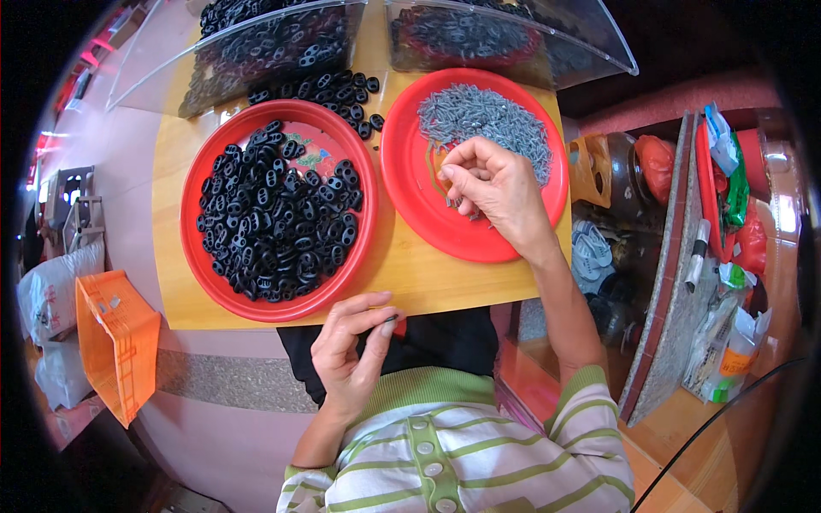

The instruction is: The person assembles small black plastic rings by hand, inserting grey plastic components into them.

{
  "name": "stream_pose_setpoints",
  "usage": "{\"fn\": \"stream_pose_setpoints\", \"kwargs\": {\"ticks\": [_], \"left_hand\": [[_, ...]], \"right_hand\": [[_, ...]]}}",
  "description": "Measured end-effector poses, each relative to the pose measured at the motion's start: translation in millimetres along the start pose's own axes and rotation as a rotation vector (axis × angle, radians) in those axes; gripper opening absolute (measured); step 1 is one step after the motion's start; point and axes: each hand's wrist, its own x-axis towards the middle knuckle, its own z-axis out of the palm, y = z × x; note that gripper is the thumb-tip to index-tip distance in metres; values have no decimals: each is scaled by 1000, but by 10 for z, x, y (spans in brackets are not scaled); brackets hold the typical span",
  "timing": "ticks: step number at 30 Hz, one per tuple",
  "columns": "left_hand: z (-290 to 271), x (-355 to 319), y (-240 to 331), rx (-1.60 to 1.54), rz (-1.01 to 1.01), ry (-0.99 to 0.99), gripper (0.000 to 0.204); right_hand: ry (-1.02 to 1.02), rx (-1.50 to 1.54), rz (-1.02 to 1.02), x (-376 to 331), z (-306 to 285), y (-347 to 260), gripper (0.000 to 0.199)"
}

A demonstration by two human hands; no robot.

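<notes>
My left hand (349,346) is below the table's front edge, with a small dark piece (391,319) pinched between thumb and finger; it seems to be one of the black parts. Over the right red tray (466,246) my right hand (500,192) pinches thumb and forefinger together; whatever is between them is too small to make out. Grey spring-like pieces (487,115) lie heaped at that tray's far side. To the left, another red tray (193,244) holds many black oval cord-lock parts (269,227) with two holes each.
Two clear plastic bins, one of black parts (282,47) and one of grey pieces (470,34), stand at the table's far side. Loose black parts (342,90) lie before them. An orange crate (120,342) is on the left; a cluttered shelf (658,274) stands on the right.
</notes>
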Motion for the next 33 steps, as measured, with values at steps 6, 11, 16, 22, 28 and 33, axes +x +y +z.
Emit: {"fn": "stream_pose_setpoints", "kwargs": {"ticks": [6, 11, 16, 22, 28, 33], "left_hand": [[140, 165, 94, -485, -219, -115, 12], [251, 409, 65, -544, -279, -39, 13], [425, 632, 58, -723, -319, 21, 15], [498, 684, 63, -764, -269, 55, 16], [488, 717, 12, -716, -292, 22, 16], [490, 717, -20, -712, -311, 18, 16]], "right_hand": [[-23, 25, -59, 4, -39, 98, 11], [-136, 436, 24, -128, 24, 39, 8], [-135, 400, -23, -341, 151, -1, 8], [-35, 282, -234, -350, 224, 67, 9], [-23, 322, -130, -391, 190, 27, 6], [-106, 202, -128, -390, 105, 3, 12]]}}
